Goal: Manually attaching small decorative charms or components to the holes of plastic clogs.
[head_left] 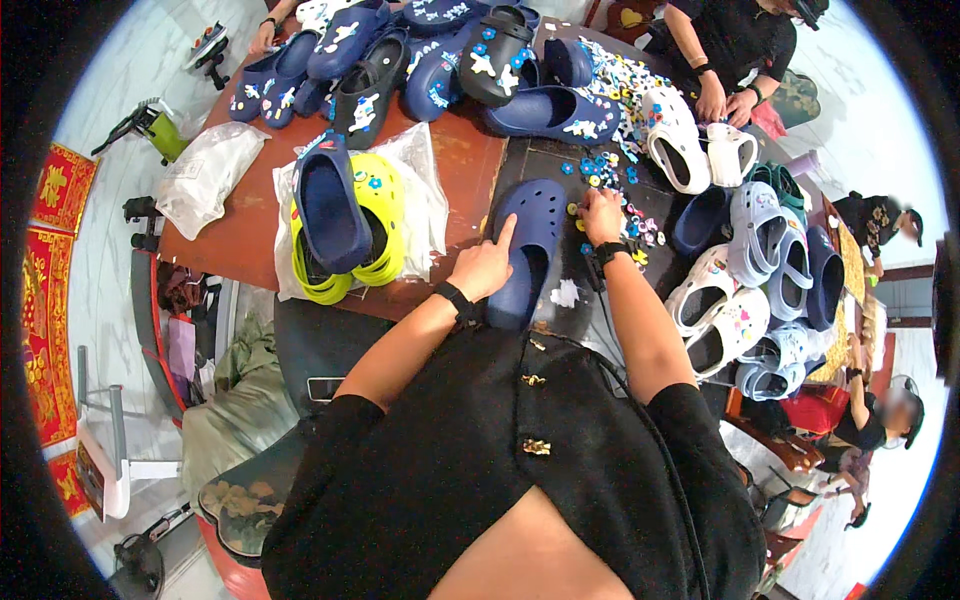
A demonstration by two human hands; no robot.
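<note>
A navy clog (528, 225) with holes across its toe lies in front of me, toe pointing away, with no charms on it. At its left side my left hand (483, 266) grips the edge, index finger stretched along the upper. To the right of the clog, my right hand (602, 215) reaches down among small shoe charms (640, 222), its fingers bent together; whatever is between them is too small to make out. A yellow round charm (573, 209) lies beside its fingertips. Blue flower charms (600, 165) are scattered just beyond.
Yellow-green clogs (378, 215) with a navy clog (331, 215) on top sit on plastic at left. Decorated navy and black clogs (497, 60) pile up at the far side. Pale clogs (755, 225) crowd the right. Another person's hands (725, 105) hold white clogs (675, 140).
</note>
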